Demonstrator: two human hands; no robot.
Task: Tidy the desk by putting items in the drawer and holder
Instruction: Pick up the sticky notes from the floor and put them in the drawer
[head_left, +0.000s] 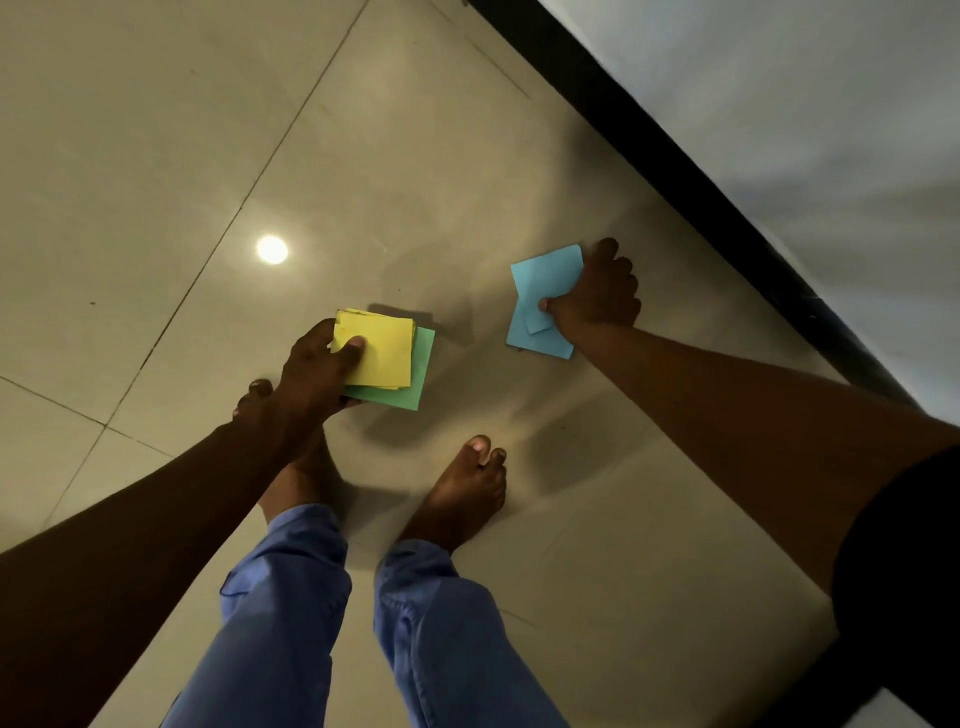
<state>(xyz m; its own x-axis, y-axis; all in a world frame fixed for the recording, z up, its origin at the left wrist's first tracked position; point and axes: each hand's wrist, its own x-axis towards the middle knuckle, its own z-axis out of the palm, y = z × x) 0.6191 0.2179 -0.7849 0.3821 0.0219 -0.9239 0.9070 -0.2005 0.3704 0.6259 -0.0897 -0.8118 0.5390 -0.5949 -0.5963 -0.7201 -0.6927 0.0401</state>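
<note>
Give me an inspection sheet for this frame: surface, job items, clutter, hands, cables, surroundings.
Surface: glossy beige tiled floor, a ceiling light reflected in it; no desk in view.
Job's things: yellow paper stack on top of green sheets; blue sheets, several, loosely overlapped.
Clutter: nothing seen.
Grippers: left hand grips the yellow and green stack, thumb on top; right hand holds the blue sheets, thumb on top.
Cables: nothing seen.
Surroundings: black skirting strip below a pale wall; bare feet and blue trouser legs; drawer and holder not in view.
</note>
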